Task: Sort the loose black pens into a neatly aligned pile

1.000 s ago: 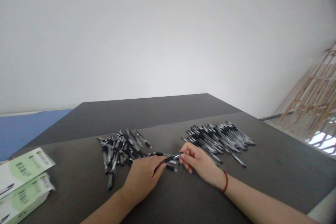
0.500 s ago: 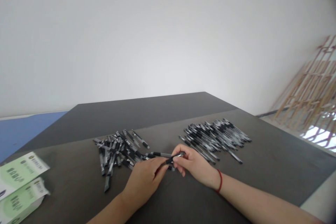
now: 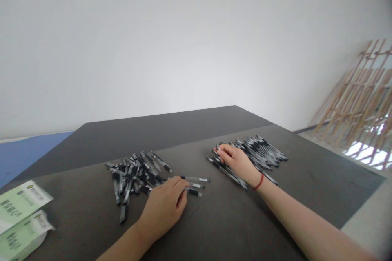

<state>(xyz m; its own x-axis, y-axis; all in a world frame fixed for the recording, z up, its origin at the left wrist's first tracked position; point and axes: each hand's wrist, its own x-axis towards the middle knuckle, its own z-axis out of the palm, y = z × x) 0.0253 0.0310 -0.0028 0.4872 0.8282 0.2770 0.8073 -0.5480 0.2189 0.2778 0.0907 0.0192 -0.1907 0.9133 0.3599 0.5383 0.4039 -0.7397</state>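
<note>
On the dark table point(image 3: 220, 224) my left hand point(image 3: 163, 208) lies palm down, its fingertips pinched on a loose black pen point(image 3: 193, 191). Another thin pen point(image 3: 196, 179) lies just beyond it. A jumbled heap of black pens and caps point(image 3: 134, 173) sits just left of that hand. My right hand point(image 3: 235, 160), with a red band at the wrist, rests on the left edge of a neater row of black pens point(image 3: 265, 151). Its fingers are curled over a pen there.
Two white and green boxes point(image 3: 18, 206) lie at the table's left front corner. A wooden lattice frame point(image 3: 358, 102) leans against the wall at the right. A blue floor point(image 3: 27, 155) shows at the far left.
My right hand has carried the pen away from the left hand, up and to the right onto the neat row. My left hand stayed by the loose pens.
</note>
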